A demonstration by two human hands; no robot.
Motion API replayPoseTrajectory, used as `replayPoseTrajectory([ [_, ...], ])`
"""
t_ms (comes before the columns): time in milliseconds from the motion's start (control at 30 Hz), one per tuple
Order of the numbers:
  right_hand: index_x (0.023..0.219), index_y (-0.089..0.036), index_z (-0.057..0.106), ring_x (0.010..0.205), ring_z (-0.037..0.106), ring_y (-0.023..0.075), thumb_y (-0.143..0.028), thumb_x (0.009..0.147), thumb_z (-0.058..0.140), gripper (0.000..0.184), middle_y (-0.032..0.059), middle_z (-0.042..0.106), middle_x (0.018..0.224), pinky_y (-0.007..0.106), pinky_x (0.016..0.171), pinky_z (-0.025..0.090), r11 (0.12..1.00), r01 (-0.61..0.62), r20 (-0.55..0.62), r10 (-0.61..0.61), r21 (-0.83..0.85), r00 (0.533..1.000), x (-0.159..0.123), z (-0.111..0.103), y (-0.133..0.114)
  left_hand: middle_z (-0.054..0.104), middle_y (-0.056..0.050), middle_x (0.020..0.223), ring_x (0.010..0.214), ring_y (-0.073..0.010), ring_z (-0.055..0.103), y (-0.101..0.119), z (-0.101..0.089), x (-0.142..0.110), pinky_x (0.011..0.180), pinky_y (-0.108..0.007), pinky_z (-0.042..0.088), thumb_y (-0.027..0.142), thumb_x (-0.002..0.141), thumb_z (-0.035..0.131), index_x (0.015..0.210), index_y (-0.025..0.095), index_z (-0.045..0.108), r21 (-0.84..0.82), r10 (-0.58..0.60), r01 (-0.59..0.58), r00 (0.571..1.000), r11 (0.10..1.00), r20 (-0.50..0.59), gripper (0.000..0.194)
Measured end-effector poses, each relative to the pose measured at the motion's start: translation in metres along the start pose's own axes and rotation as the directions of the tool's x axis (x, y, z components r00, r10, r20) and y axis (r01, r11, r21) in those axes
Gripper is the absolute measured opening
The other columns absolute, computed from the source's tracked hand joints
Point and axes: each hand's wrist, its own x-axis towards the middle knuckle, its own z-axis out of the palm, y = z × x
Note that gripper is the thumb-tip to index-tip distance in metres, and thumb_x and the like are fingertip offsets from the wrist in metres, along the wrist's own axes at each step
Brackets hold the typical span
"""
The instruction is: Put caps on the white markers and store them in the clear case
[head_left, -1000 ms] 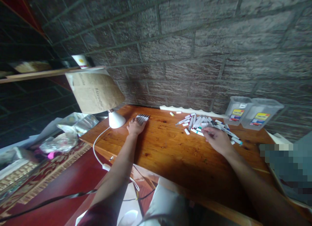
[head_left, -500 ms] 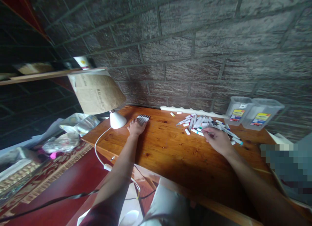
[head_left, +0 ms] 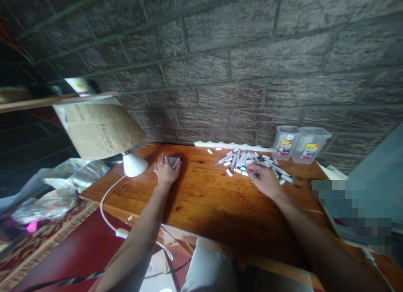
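The left hand (head_left: 166, 171) has advanced over the marker row (head_left: 175, 161) near the table's (head_left: 201, 203) far-left corner, open, palm down. The right hand (head_left: 263, 178) is half closed at the marker pile (head_left: 242, 158); its grip cannot be told. Uneven palm pressure could roll the row apart. Row axes run near-to-far, dark ends toward the far edge.

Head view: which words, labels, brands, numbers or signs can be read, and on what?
"llection": lampshade, its start unclear.
"H…": larger line on the lampshade, the rest too blurred.
Left clear container and right clear container: label print too small.
White cup: yellow mark, nothing legible.
Loose markers: any print too small.
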Motion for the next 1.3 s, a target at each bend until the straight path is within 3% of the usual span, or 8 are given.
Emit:
replayPoseTrajectory([
  [100,0.089,-0.022,0.073,0.070,0.069,0.0187,-0.034,0.088,0.052,0.024,0.0033,0.077,0.086,0.029,0.067,0.050,1.000,-0.004,-0.007,0.004,0.007,1.000,0.001,0.002,0.000,0.056,-0.017,0.136,0.129,-0.0291,0.048,0.032,-0.009,-0.011,0.109,-0.041,0.037,0.046,0.091,0.047,0.127,0.010,0.057,-0.084,0.244,-0.242,0.969,0.967,0.020,0.051],
  [200,0.089,-0.021,0.073,0.069,0.068,0.0186,-0.033,0.088,0.051,0.025,0.0036,0.076,0.085,0.029,0.067,0.049,1.000,-0.003,-0.011,0.003,0.021,1.000,0.001,0.002,-0.001,0.069,-0.009,0.117,0.113,-0.0252,0.060,0.073,-0.015,-0.017,0.103,-0.038,0.041,0.044,0.093,0.044,0.115,0.019,0.065,-0.165,0.463,-0.439,0.872,0.883,0.157,0.039],
  [367,0.087,-0.022,0.073,0.068,0.067,0.0180,-0.031,0.088,0.050,0.025,0.0030,0.076,0.085,0.028,0.068,0.049,1.000,-0.006,-0.021,0.006,0.026,1.000,0.001,0.000,-0.003,0.069,-0.007,0.119,0.113,-0.0256,0.061,0.135,-0.006,-0.012,0.097,-0.039,0.042,0.044,0.092,0.047,0.116,0.025,0.067,-0.170,0.531,-0.503,0.801,0.848,0.277,0.037],
  [467,0.088,-0.023,0.074,0.068,0.067,0.0175,-0.030,0.088,0.051,0.024,0.0027,0.076,0.085,0.028,0.068,0.049,1.000,0.001,-0.040,0.000,0.027,0.999,0.001,0.000,-0.002,0.072,-0.006,0.114,0.109,-0.0254,0.063,0.151,0.004,-0.010,0.093,-0.037,0.044,0.047,0.092,0.046,0.105,0.027,0.072,-0.152,0.526,-0.506,0.780,0.849,0.340,0.036],
  [633,0.087,-0.023,0.074,0.072,0.068,0.0176,-0.029,0.088,0.052,0.023,0.0020,0.076,0.086,0.028,0.071,0.049,1.000,0.014,-0.053,-0.013,0.014,0.998,0.002,0.001,0.001,0.075,-0.004,0.101,0.099,-0.0256,0.067,0.136,0.005,-0.006,0.089,-0.037,0.044,0.052,0.090,0.045,0.089,0.028,0.076,-0.130,0.469,-0.457,0.795,0.880,0.385,0.040],
  [867,0.087,-0.024,0.073,0.064,0.066,0.0172,-0.034,0.088,0.052,0.024,0.0015,0.076,0.082,0.028,0.064,0.048,1.000,-0.007,-0.032,0.007,0.013,0.999,0.000,-0.001,-0.001,0.076,-0.004,0.099,0.101,-0.0266,0.065,0.096,-0.008,0.001,0.091,-0.038,0.045,0.051,0.084,0.055,0.092,0.028,0.076,-0.049,0.223,-0.225,0.865,0.973,0.449,0.033],
  [1167,0.090,-0.022,0.073,0.063,0.067,0.0178,-0.036,0.088,0.049,0.028,0.0030,0.076,0.082,0.029,0.064,0.049,1.000,-0.003,-0.003,0.003,0.018,1.000,-0.001,-0.004,-0.004,0.073,-0.004,0.110,0.110,-0.0262,0.061,0.098,-0.009,-0.006,0.099,-0.043,0.040,0.030,0.088,0.055,0.110,0.030,0.071,-0.154,0.359,-0.326,0.800,0.933,0.481,0.027],
  [1300,0.090,-0.022,0.073,0.062,0.067,0.0180,-0.038,0.087,0.050,0.028,0.0027,0.076,0.081,0.029,0.063,0.049,1.000,-0.013,-0.003,0.013,0.000,1.000,-0.001,-0.004,-0.005,0.068,-0.005,0.119,0.120,-0.0292,0.054,0.095,-0.003,-0.008,0.101,-0.049,0.038,0.016,0.090,0.044,0.108,0.031,0.072,-0.108,0.359,-0.348,0.823,0.931,0.440,0.037],
])
